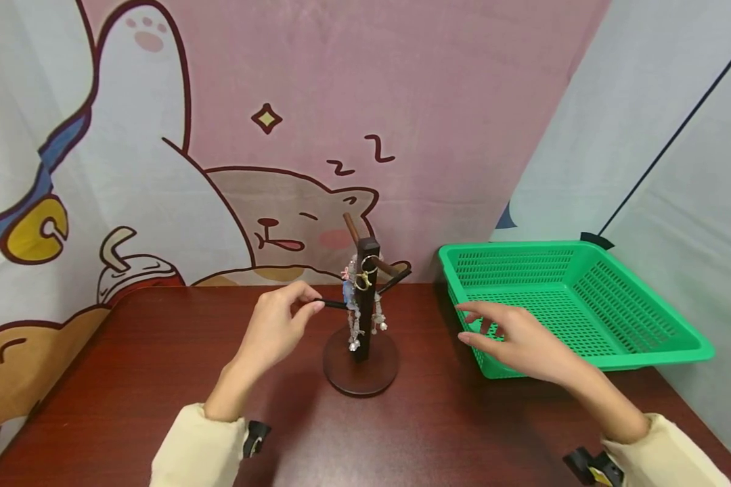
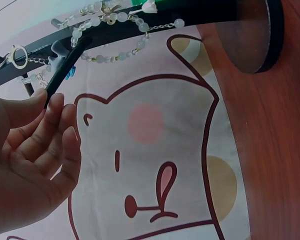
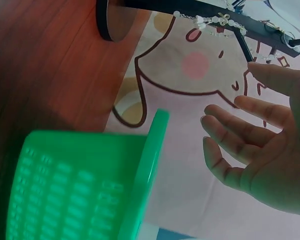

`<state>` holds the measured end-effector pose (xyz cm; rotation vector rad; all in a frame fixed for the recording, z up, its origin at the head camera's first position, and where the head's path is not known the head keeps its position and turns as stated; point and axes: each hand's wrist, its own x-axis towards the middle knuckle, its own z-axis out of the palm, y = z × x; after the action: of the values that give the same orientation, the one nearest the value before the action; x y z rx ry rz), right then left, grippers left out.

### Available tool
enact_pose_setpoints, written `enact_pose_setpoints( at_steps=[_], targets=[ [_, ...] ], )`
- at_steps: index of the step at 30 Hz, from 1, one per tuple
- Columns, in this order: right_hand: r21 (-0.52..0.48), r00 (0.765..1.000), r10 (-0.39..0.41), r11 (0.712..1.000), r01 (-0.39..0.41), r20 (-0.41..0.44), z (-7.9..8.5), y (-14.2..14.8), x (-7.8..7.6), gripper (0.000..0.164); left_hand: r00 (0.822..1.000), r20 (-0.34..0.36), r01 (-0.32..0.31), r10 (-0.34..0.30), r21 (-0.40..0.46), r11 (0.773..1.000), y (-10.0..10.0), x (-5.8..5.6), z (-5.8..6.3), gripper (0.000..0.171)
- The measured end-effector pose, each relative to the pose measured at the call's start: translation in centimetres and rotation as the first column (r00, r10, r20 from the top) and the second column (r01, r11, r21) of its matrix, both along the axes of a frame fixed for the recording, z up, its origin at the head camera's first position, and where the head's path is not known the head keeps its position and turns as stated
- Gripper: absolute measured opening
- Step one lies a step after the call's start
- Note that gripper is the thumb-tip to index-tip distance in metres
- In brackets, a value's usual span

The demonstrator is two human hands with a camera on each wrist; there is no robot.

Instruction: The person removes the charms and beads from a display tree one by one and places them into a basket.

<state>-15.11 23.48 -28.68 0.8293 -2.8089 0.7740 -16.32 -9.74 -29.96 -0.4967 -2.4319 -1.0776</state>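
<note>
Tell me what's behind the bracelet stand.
Behind the bracelet stand, the head view shows more tabletop, then hanging cloth printed with a sleeping cartoon animal. Whatever lies directly behind the stand and its bracelets is covered in that view.

Tabletop, dark reddish-brown, is spanning the foreground. Basket, green, with perforated floor and walls, is standing at the tabletop's right side. Cloth backdrop, printed in pink, white and brown, is hanging behind both, with soft creases running through the fabric. Printed motifs: a brown-eared animal, eye closed and cheek pink, is lying low at centre; two letter Zs are floating above it; a yellow four-pointed star is sitting higher up; a white paw with pink pads is rising at upper left; a yellow bell is dangling from a blue band.
</note>
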Motion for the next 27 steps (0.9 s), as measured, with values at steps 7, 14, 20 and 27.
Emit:
enact_pose_setpoints(
  at_steps=[7, 14, 20, 27],
  targets=[
    [-0.024, 0.998, 0.058, 0.998, -0.058, 0.007, 0.1, -2.2, -0.6, 0.034, 1.000, 0.028, -0.013, 0.014, -0.023, 1.000, -1.6, 0.1, 0.2, 0.004],
    [-0.069, 0.991, 0.135, 0.988, -0.135, 0.000, 0.0, -4.6, -1.4, 0.031, 0.999, 0.047, -0.018, 0.020, -0.041, 0.999, -2.9, 0.2, 0.3, 0.004],
    [-0.104, 0.980, 0.189, 0.975, -0.195, -0.059, 0.6, -7.2, -2.0, 0.027, 0.997, 0.069, -0.019, 0.022, -0.037, 0.999, -3.3, 0.3, 0.3, 0.004],
    [-0.179, 0.965, 0.238, 0.950, -0.255, -0.113, 1.7, -10.3, -2.6, 0.021, 0.997, 0.071, -0.006, 0.009, -0.041, 0.999, -3.4, 0.3, 0.3, 0.004]
  ],
)
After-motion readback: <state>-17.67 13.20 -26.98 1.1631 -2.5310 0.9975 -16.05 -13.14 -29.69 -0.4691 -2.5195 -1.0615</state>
